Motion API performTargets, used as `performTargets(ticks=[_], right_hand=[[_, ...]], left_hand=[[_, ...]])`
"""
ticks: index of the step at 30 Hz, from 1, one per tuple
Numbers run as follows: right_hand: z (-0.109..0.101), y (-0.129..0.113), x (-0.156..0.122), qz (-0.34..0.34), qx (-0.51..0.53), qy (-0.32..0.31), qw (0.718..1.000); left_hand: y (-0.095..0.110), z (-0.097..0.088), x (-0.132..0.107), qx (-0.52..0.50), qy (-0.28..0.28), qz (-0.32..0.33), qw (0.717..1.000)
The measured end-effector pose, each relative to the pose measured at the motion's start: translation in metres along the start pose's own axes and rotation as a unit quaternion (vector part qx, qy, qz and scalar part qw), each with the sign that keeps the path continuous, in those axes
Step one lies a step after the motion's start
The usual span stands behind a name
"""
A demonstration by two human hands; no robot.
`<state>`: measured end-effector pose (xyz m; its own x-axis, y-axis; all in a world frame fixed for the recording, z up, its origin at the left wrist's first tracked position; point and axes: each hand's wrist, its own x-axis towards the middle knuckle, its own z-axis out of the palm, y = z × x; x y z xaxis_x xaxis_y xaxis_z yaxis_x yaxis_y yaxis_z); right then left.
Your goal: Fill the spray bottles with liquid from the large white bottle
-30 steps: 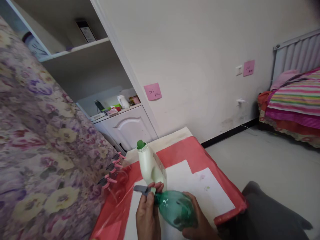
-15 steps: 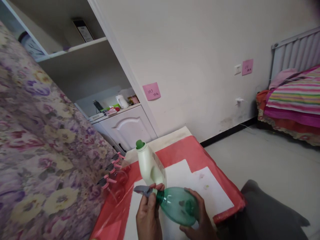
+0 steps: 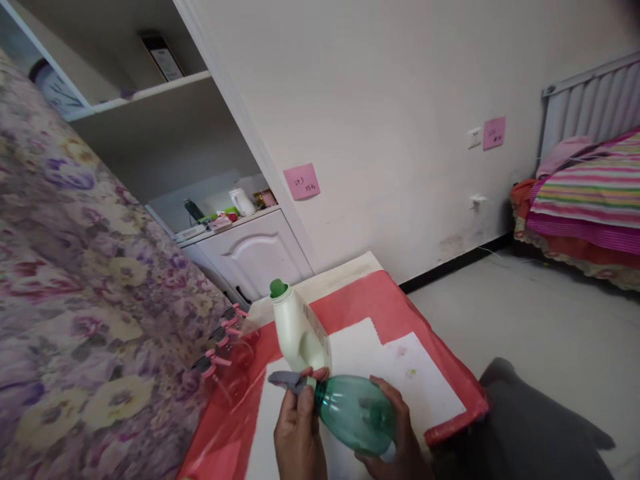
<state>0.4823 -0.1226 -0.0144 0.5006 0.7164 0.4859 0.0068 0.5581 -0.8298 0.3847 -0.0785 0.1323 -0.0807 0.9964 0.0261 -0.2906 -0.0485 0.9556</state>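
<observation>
A clear green spray bottle point(image 3: 353, 412) lies tilted on its side between my hands, above the table. My left hand point(image 3: 301, 430) pinches the pale collar of its grey spray head point(image 3: 289, 380) at the bottle's neck. Around the wide base end curls my right hand point(image 3: 400, 437), its thumb below and fingers on top. Just behind my left fingertips stands a pale green jug point(image 3: 300, 327) with a green opening at its top. I cannot tell whether my fingers touch it.
White paper sheets point(image 3: 425, 377) lie on a red-covered table point(image 3: 353, 297). Several clear spray bottles with pink triggers point(image 3: 219, 358) stand along its left edge by a floral curtain point(image 3: 80, 287). A cabinet point(image 3: 265, 250) is behind; a bed point(image 3: 590, 193) is far right.
The spray head's collar sits closer to the bottle, with less of the dark green threaded neck showing. The bottle has turned slightly in my right hand. The jug stays in place.
</observation>
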Motion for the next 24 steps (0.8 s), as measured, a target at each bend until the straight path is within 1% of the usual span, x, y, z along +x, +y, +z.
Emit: performTargets(ticks=[3,7,13,16,18,20,22,24], right_hand=[[0.001,-0.001,-0.002,0.011,0.009,0.002,1.000],[0.000,-0.003,-0.003,0.044,0.010,-0.006,0.999],[-0.002,-0.006,-0.002,0.046,0.021,0.004,0.999],[-0.004,-0.007,-0.002,0.084,0.031,0.008,0.996],[-0.005,-0.007,-0.004,0.115,0.029,0.005,0.993],[-0.007,-0.006,-0.005,0.128,0.017,0.000,0.992],[-0.007,-0.004,-0.005,0.112,-0.001,-0.002,0.994],[-0.007,-0.003,-0.004,0.065,-0.021,0.003,0.998]], left_hand=[[-0.002,-0.001,0.000,0.006,-0.012,0.003,1.000],[-0.001,0.000,0.000,0.017,-0.024,0.000,1.000],[-0.004,0.001,0.000,0.027,-0.035,0.015,0.999],[-0.004,0.001,0.001,0.034,-0.035,0.022,0.999],[-0.001,0.001,0.002,0.030,-0.045,0.021,0.998],[0.002,0.001,0.003,0.022,-0.058,0.013,0.998],[0.005,0.001,0.004,0.015,-0.060,0.005,0.998],[0.006,0.002,0.003,0.012,-0.048,0.003,0.999]])
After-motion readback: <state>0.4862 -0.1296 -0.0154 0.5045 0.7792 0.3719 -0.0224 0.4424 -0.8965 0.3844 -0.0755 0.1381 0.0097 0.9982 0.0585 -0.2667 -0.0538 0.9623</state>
